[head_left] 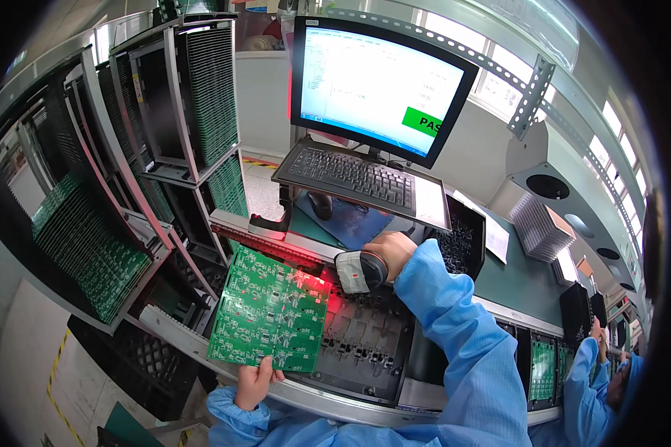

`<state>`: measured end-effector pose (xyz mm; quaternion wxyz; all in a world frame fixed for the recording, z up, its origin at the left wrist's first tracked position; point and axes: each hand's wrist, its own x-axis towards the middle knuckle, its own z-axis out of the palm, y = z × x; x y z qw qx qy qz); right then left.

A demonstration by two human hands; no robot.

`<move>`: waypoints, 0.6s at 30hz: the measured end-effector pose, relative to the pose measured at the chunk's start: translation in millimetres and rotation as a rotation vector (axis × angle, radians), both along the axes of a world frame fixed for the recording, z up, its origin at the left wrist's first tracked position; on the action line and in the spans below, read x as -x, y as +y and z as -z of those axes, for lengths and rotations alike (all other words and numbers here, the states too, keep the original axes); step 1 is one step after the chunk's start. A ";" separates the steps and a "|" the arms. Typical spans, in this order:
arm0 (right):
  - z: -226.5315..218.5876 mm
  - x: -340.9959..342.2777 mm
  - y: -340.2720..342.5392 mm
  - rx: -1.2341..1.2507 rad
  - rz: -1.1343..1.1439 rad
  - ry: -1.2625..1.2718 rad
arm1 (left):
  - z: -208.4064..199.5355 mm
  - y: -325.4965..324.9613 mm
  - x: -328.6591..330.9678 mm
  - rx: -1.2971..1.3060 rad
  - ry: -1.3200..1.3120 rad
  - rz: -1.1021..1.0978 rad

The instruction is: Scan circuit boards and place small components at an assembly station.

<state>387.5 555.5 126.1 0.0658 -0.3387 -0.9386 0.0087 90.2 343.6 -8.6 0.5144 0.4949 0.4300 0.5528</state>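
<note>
A green printed circuit board (pixel 268 313) is tilted above the workbench, its lower edge pinched by my left hand (pixel 254 384), thumb on top. My right hand (pixel 395 252) is wrapped round a handheld barcode scanner (pixel 359 272), which has a pale wrapping on its head. Red light from the scanner falls on the board's upper right corner and the bench edge beside it; scanner and board look apart. Partly beneath the board lies a dark fixture tray (pixel 365 343) with small metal parts. Blue sleeves cover both my forearms.
Racks of green boards (pixel 212 97) stand on the left. Ahead are a monitor (pixel 380 86) with a green banner and a keyboard (pixel 350 175) on a shelf, a mouse (pixel 320 205) below. A black bin (pixel 458 238) sits right of them. Another person (pixel 593 380) works at the far right.
</note>
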 end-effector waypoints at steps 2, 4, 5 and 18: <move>3.6 2.3 1.2 0.006 0.001 -0.016 | -2.3 0.4 -1.6 0.028 0.036 -0.036; 6.6 5.2 2.9 -0.003 -0.034 -0.001 | -1.5 1.3 -1.8 0.028 0.038 -0.027; 6.9 5.8 3.6 -0.004 -0.032 0.000 | -1.0 2.0 -1.4 0.028 0.039 -0.021; 124.5 -33.6 102.1 -0.259 0.595 0.201 | -3.2 6.1 -4.7 0.046 0.028 0.022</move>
